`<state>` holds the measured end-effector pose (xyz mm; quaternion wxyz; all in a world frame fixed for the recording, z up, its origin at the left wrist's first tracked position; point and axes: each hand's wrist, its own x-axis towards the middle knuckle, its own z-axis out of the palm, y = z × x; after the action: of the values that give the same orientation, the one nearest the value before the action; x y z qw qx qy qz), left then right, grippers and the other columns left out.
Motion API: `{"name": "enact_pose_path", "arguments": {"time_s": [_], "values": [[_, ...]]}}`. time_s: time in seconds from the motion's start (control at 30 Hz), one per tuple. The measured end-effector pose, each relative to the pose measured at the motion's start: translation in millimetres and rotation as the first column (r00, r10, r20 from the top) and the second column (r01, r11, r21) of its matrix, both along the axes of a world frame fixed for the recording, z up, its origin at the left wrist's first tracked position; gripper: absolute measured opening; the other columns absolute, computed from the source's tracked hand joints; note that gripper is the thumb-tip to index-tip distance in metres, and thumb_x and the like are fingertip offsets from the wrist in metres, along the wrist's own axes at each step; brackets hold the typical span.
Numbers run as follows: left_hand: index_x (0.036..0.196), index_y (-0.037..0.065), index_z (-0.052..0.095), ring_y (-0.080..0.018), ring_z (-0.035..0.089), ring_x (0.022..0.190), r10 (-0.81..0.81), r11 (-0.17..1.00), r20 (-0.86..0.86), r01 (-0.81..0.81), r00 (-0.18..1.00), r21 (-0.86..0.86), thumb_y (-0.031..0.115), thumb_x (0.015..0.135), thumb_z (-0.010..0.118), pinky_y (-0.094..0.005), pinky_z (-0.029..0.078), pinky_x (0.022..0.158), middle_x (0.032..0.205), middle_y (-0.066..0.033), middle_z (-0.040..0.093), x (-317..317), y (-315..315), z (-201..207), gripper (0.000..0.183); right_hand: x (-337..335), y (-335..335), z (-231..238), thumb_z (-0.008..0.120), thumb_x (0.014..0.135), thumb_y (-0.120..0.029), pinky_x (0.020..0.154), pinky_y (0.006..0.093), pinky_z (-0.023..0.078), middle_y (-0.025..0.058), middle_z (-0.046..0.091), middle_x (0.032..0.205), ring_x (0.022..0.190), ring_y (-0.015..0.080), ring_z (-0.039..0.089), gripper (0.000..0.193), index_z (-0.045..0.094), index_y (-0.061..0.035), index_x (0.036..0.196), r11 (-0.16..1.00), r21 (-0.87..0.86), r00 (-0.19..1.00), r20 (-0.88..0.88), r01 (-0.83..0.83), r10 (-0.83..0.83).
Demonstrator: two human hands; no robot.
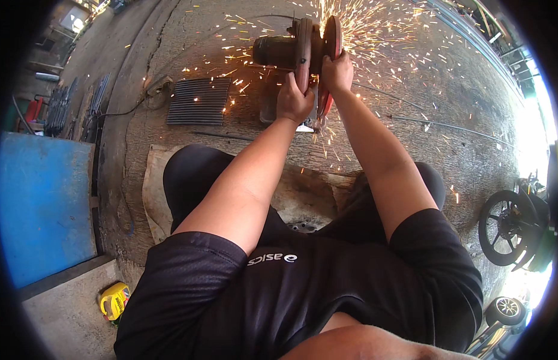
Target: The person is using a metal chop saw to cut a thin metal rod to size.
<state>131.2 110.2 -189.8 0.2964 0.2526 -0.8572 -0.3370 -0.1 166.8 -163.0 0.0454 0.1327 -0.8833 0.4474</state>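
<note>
A chop saw (276,51) stands on the floor in front of me, throwing a dense spray of sparks to the far right. My left hand (295,99) is closed around the lower end of its brown handle (303,45). On the other side of the machine, my right hand (337,73) is wrapped against the red disc guard (334,36), its fingertips partly hidden. Under the guard, more sparks fall near the saw's base, where the workpiece is too small and blurred to make out. Left of the saw lies a neat row of dark metal rods (198,102).
A cable (120,113) runs over the rough floor on the left. Near my knees lies a stained sheet (156,180). At the left are a blue panel (45,204) and a yellow bottle (115,301). A motorcycle wheel (490,228) stands at the right; thin rods (459,127) lie beyond my right arm.
</note>
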Motion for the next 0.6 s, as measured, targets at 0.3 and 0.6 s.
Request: {"name": "enact_pose_path", "arguments": {"time_s": [0.3, 0.6], "values": [[0.115, -0.004, 0.038, -0.0492, 0.059, 0.079, -0.012, 1.000, -0.044, 0.011, 0.999, -0.007, 0.015, 0.073, 0.061, -0.0536, 0.048, 0.071, 0.086, -0.0314, 0.059, 2.0, 1.2, 3.1, 0.051, -3.0, -2.2, -6.9, 0.062, 0.079, -0.028, 0.089, 0.0462, 0.045, 0.0265, 0.062, 0.104, 0.101, 0.0413, 0.058, 0.046, 0.055, 0.0030, 0.111, 0.999, -0.039, 0.999, -0.032, 0.017, -0.019], [0.118, -0.004, 0.038, -0.0475, 0.059, 0.084, 0.001, 1.000, -0.010, -0.001, 1.000, -0.005, 0.015, 0.073, 0.061, -0.0518, 0.048, 0.074, 0.088, -0.0313, 0.059, 1.3, 0.3, -2.1, 0.054, 0.9, -1.4, -8.5, 0.062, 0.079, -0.027, 0.087, 0.0474, 0.045, 0.0273, 0.063, 0.098, 0.097, 0.0431, 0.059, 0.040, 0.056, 0.0020, 0.106, 0.996, -0.089, 0.999, -0.051, 0.014, -0.019]]}}
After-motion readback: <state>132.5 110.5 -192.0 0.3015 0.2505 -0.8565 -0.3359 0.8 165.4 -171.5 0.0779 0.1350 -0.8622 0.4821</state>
